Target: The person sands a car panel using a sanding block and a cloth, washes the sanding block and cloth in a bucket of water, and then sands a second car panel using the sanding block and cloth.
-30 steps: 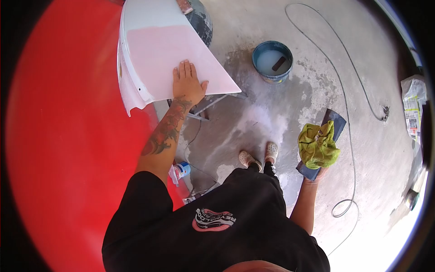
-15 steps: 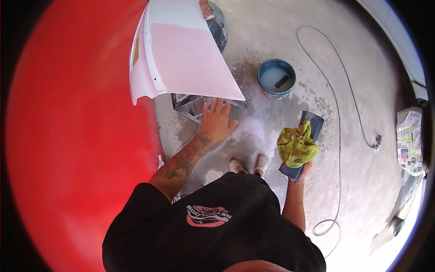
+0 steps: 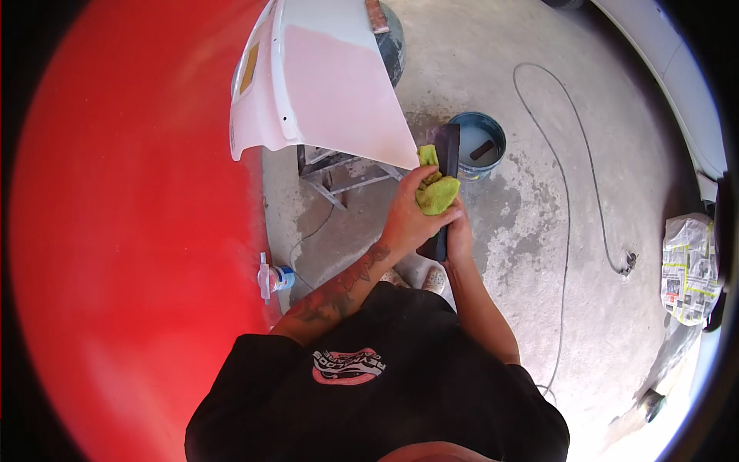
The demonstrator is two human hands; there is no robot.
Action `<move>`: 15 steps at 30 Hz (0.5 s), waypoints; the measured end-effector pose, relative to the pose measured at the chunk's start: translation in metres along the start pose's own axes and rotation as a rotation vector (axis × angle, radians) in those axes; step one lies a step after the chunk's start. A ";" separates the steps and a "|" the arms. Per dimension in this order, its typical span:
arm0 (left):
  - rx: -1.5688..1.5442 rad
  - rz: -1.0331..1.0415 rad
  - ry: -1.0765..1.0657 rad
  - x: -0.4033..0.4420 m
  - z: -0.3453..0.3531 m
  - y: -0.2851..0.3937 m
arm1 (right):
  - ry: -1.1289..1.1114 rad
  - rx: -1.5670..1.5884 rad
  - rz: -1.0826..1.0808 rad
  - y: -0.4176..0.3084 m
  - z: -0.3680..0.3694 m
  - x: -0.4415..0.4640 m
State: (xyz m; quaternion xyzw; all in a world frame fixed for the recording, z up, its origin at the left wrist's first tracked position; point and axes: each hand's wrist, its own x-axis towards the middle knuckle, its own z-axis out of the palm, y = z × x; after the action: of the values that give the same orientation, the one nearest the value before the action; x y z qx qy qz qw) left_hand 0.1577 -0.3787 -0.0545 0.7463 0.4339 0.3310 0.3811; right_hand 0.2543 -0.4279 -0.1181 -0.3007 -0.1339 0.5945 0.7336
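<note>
In front of my body my left hand (image 3: 412, 219) is closed on a crumpled yellow-green cloth (image 3: 439, 195), pressing it against a sanding block. My right hand (image 3: 459, 235) grips that long, dark sanding block (image 3: 449, 144) from the right side; part of its fingers is hidden behind it. The block stands nearly upright in view. Just beyond the hands is the lower corner of a white car panel (image 3: 339, 85) with a pale pink area. The panel rests on a metal stand (image 3: 331, 163).
A blue bucket (image 3: 499, 158) of cloudy water, with a dark block (image 3: 482, 150) in it, stands right of the panel. A reddish block (image 3: 376, 15) lies on the panel's far edge. A red surface (image 3: 138, 215) fills the left. A hose (image 3: 568, 200) crosses the floor.
My left hand was empty with fingers spread; it has moved right and taken hold of the cloth. My right hand has brought the block leftward, in front of my body.
</note>
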 end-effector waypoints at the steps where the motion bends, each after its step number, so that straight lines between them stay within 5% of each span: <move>1: -0.071 -0.045 0.035 0.007 -0.008 -0.001 | 0.005 -0.011 -0.020 -0.001 0.017 0.006; 5: -0.332 -0.095 0.225 0.050 -0.063 -0.004 | -0.063 -0.002 0.017 -0.008 0.079 0.043; 9: -0.227 0.041 0.400 0.101 -0.159 0.000 | -0.065 -0.358 -0.043 0.007 0.120 0.087; 11: -0.004 0.105 0.450 0.129 -0.224 -0.008 | -0.072 -0.711 -0.260 0.038 0.123 0.123; 15: 0.432 -0.014 0.229 0.174 -0.301 -0.033 | -0.018 -1.237 -0.445 0.070 0.154 0.160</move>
State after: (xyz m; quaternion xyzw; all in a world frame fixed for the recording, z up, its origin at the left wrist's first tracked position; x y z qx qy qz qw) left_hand -0.0329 -0.1265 0.0935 0.7650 0.5402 0.3103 0.1634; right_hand 0.1547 -0.2238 -0.0651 -0.6272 -0.5158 0.2446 0.5298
